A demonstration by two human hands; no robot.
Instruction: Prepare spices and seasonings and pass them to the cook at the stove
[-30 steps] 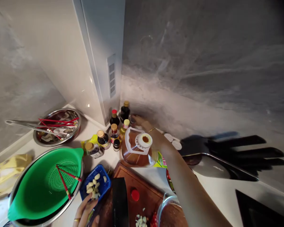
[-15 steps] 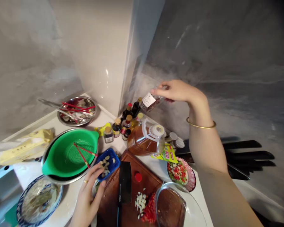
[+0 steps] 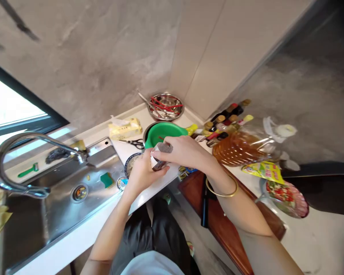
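Both my hands are on a small clear plastic container with a white label and dark contents. My left hand wraps round its near left side. From the right and above, my right hand closes over its top; a gold bangle is on that wrist. What the fingertips do on the far side is hidden. Behind the container is a green colander set in a metal bowl. Partly covered by my left hand, a blue-rimmed plate lies on the counter.
A steel sink with a curved faucet lies left. Scissors and a tissue pack sit behind. On the right are sauce bottles, a large oil jug, a brown cutting board with a black-handled knife, and a pink plate.
The view has swung left towards the sink. My right hand has brought the container from near the bottles to in front of me, and my left hand has left the blue garlic tray and taken hold too.
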